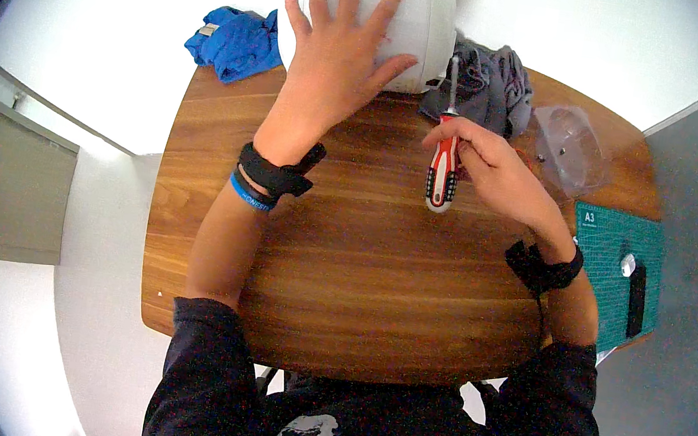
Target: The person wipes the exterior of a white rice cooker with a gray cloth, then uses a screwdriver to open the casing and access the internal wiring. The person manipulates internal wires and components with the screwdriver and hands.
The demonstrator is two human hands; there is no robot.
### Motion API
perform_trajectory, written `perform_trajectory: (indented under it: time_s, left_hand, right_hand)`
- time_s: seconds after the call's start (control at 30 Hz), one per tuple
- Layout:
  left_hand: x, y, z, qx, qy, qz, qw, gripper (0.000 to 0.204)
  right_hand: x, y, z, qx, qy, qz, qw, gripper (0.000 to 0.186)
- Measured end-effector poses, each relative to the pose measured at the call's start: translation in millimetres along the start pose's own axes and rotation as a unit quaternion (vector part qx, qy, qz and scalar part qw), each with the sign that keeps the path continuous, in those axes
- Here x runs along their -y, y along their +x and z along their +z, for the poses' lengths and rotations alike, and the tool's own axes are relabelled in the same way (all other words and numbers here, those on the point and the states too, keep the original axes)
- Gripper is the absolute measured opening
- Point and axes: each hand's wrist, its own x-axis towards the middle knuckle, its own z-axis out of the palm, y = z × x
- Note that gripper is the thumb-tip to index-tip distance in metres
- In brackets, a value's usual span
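Observation:
A white rounded plastic appliance (427, 25) sits at the far side of the wooden table (344, 253). My left hand (335, 57) is pressed against it, fingers spread. My right hand (485, 157) holds a red, white and black screwdriver (441, 186) by the handle, its metal shaft pointing away from me, beside the appliance's right side. Whether the tip touches anything I cannot tell.
A blue cloth (229, 43) lies left of the appliance, a dark grey cloth (493, 91) right of it. Further right are a clear plastic tray (574, 151) with small dark pieces and a green cutting mat (610, 244) bearing a black bar (636, 300).

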Motion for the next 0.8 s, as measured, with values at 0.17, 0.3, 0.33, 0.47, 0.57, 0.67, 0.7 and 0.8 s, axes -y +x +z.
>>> perform_trajectory:
  time_s: [0.17, 0.3, 0.33, 0.47, 0.57, 0.67, 0.7, 0.8]
  left_hand:
    - [4.5, -0.9, 25.7, -0.104, -0.021, 0.011, 0.994, 0.085]
    - [1.1, -1.9, 27.1, -0.081, 0.001, -0.009, 0.997, 0.088]
    - [-0.3, -1.0, 27.0, -0.073, 0.007, -0.014, 0.997, 0.089]
    - [-1.2, -2.0, 21.7, -0.063, 0.008, -0.014, 0.998, 0.091]
    - [-0.5, -1.0, 19.0, -0.059, 0.009, -0.005, 0.998, 0.091]
    - [-0.8, 2.1, 17.4, -0.059, 0.002, 0.009, 0.998, 0.089]
    - [0.7, 2.1, 18.0, -0.068, -0.008, 0.017, 0.997, 0.088]
    - [3.4, 2.5, 17.2, -0.069, -0.014, 0.032, 0.997, 0.087]
  right_hand:
    - [-13.5, 8.3, 10.0, -0.128, 0.070, -0.008, 0.989, 0.013]
    - [10.8, 25.4, 3.2, -0.160, 0.118, 0.020, 0.980, 0.026]
    - [8.5, 32.0, -1.0, -0.168, 0.116, 0.009, 0.979, 0.027]
    - [24.8, 42.9, -2.6, -0.182, 0.113, 0.057, 0.975, 0.020]
    - [30.7, 38.9, 3.5, -0.168, 0.159, 0.085, 0.969, 0.028]
    - [23.2, 33.1, 7.3, -0.122, 0.186, 0.089, 0.971, 0.036]
    - [19.0, 32.8, 12.2, -0.129, 0.193, 0.082, 0.969, 0.033]
    - [12.9, 33.5, 9.8, -0.072, 0.228, 0.090, 0.967, 0.033]
